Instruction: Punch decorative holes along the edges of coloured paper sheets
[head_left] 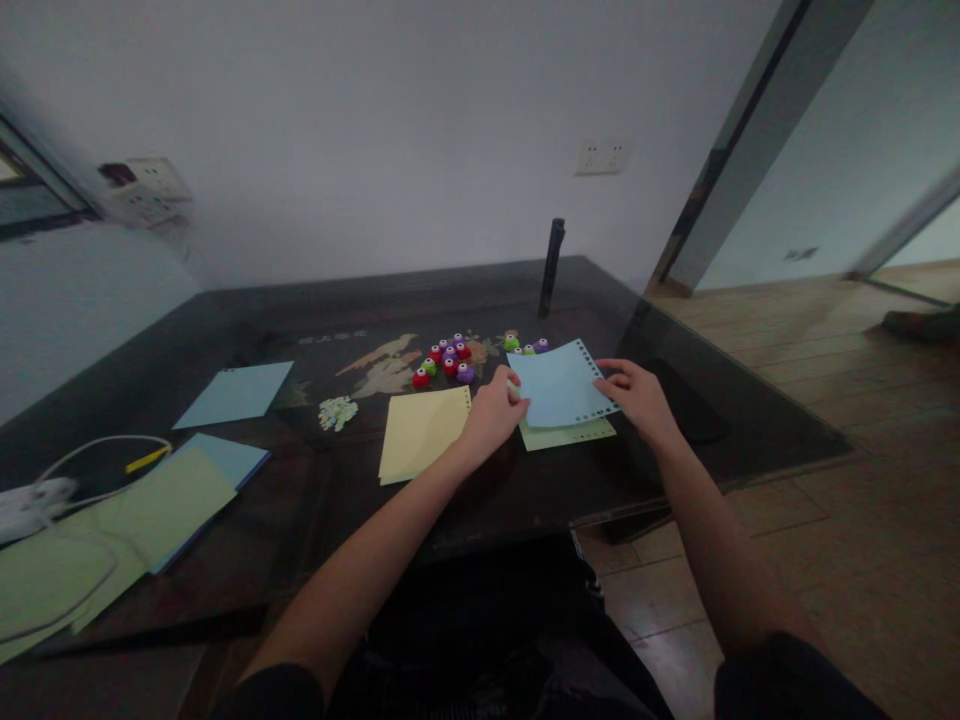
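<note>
Blue sheet (561,385) (punched), opposite sides pinched by left hand (495,408) and right hand (639,398); pale-green sheet (566,436) beneath; counter (435,298) stretches back to wall (405,150).

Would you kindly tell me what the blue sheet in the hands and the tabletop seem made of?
The blue sheet looks like matte paper: thin, slightly curved, hole-punched along one edge. The tabletop is perhaps glass or lacquered wood: dark, with a soft sheen.
</note>
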